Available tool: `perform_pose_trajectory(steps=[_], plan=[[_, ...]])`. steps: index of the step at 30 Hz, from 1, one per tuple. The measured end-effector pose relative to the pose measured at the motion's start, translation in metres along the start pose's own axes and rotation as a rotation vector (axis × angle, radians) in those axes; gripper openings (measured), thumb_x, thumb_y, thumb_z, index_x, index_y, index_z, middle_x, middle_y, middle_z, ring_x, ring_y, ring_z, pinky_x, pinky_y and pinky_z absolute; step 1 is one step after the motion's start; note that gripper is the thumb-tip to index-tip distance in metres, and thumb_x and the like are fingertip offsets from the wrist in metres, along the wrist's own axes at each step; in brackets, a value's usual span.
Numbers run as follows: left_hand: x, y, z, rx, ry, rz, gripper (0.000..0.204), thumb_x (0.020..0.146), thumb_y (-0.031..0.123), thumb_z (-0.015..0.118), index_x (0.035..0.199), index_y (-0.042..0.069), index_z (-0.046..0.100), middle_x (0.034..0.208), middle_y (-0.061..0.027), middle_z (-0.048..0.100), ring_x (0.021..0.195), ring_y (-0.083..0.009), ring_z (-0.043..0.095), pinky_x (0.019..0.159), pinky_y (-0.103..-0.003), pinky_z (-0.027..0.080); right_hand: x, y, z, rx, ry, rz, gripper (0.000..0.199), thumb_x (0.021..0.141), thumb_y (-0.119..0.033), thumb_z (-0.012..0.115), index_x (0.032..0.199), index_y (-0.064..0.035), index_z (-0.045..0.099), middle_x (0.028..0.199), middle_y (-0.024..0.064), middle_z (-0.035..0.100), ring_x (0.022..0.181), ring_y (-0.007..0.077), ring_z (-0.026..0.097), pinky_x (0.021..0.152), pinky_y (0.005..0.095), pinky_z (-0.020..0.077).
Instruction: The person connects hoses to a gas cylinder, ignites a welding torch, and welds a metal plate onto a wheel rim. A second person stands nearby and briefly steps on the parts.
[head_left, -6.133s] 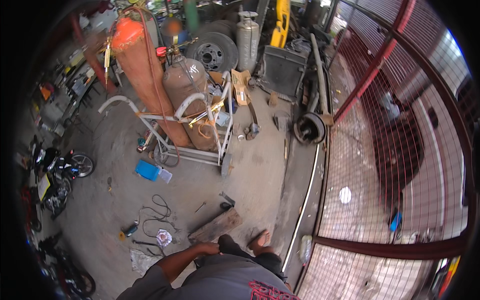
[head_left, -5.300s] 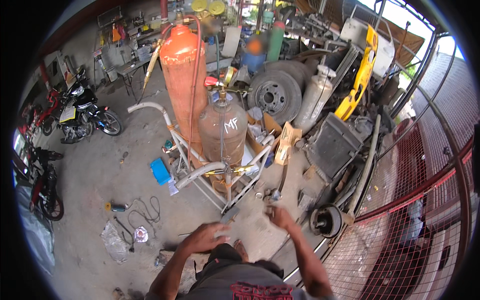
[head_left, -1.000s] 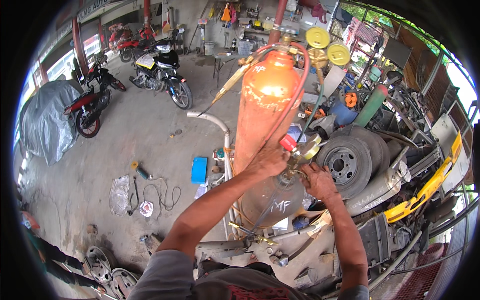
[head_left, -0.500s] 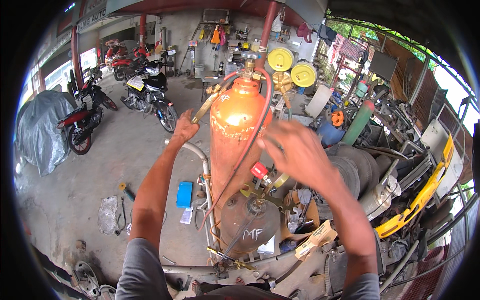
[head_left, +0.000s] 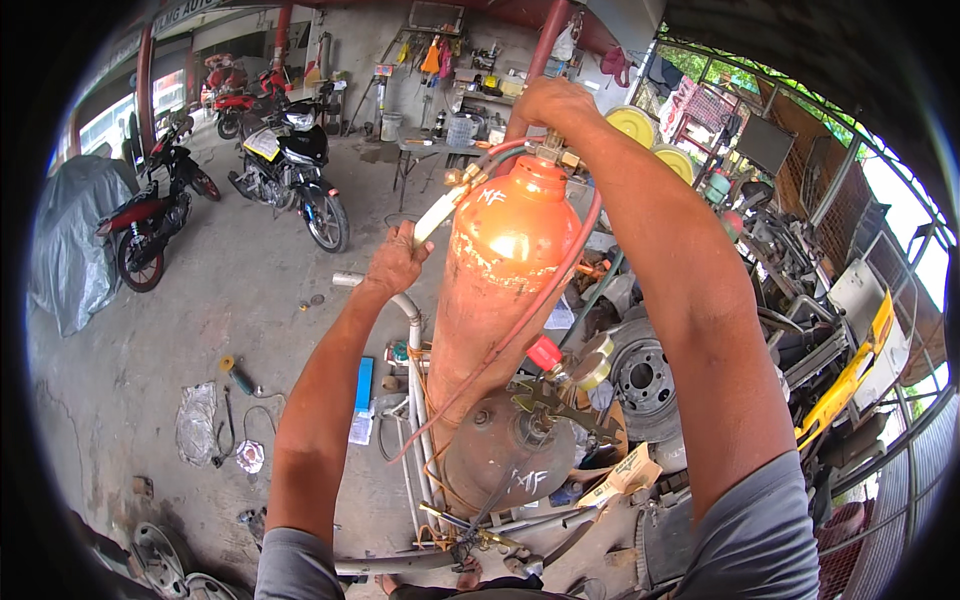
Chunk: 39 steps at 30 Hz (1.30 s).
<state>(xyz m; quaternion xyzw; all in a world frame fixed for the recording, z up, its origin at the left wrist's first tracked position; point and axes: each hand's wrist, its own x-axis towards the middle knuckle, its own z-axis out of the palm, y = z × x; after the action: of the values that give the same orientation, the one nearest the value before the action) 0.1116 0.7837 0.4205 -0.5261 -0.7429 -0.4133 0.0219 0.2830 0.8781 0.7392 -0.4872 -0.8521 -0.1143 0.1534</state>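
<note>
We're in a vehicle repair and welding workshop, open-fronted, with a stained concrete floor (head_left: 250, 320) underfoot. Front and centre stands a tall orange gas cylinder (head_left: 505, 270) on a wheeled cart, a squat grey cylinder (head_left: 510, 460) beside it, red hose (head_left: 560, 280) looping down. Over on the left, motorcycles (head_left: 290, 170) are parked, one shape under a grey cover (head_left: 65, 240). At the back there's a cluttered bench (head_left: 440, 150) and tools hanging on the wall (head_left: 435, 55). To the right, a car wheel (head_left: 645, 375), yellow body panels (head_left: 850, 370) and scrap metal are piled up against a wire fence (head_left: 920, 470). Small tools and rags (head_left: 200, 425) lie scattered on the floor.
</note>
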Motion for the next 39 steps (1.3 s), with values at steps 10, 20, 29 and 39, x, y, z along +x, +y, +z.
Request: perform_pose_trajectory(steps=[10,20,29,39], plan=[[-0.008,0.005,-0.004,-0.048,-0.009,0.022,0.037,0.102,0.033,0.059,0.120,0.008,0.040,0.109,-0.0307,0.059,0.098,-0.0549,0.060,0.086,-0.061,0.047,0.011,0.032,0.010,-0.256,0.041,-0.548,0.032,0.099,-0.026,0.062,0.111,0.0027,0.072,0.111,0.0270,0.071,0.105,0.0422,0.070,0.088,0.0498,0.0556],[-0.009,0.024,-0.028,-0.071,-0.053,0.034,0.058,0.102,0.059,0.050,0.116,0.003,0.050,0.084,-0.0286,0.068,0.087,-0.0527,0.066,0.075,-0.059,0.048,0.006,0.051,0.010,-0.099,0.086,-0.711,0.042,0.104,-0.038,0.054,0.125,-0.0032,0.066,0.119,0.0275,0.067,0.114,0.0442,0.064,0.092,0.0522,0.0523],[0.025,0.073,-0.081,0.150,0.218,-0.019,0.068,0.098,0.066,0.050,0.107,0.000,0.067,0.090,-0.0309,0.071,0.094,-0.0501,0.068,0.083,-0.058,0.052,-0.160,0.089,0.064,0.176,0.346,-0.147,0.048,0.099,-0.039,0.063,0.113,0.0074,0.060,0.111,0.0262,0.066,0.102,0.0390,0.068,0.089,0.0480,0.0524],[0.070,0.169,-0.156,0.524,0.529,0.268,0.057,0.099,0.061,0.053,0.104,0.005,0.063,0.077,-0.0228,0.071,0.074,-0.0447,0.070,0.066,-0.056,0.055,-0.121,0.092,0.154,1.299,0.062,-0.310,0.041,0.096,-0.030,0.068,0.116,0.0049,0.061,0.098,0.0202,0.073,0.092,0.0296,0.071,0.085,0.0411,0.0529]])
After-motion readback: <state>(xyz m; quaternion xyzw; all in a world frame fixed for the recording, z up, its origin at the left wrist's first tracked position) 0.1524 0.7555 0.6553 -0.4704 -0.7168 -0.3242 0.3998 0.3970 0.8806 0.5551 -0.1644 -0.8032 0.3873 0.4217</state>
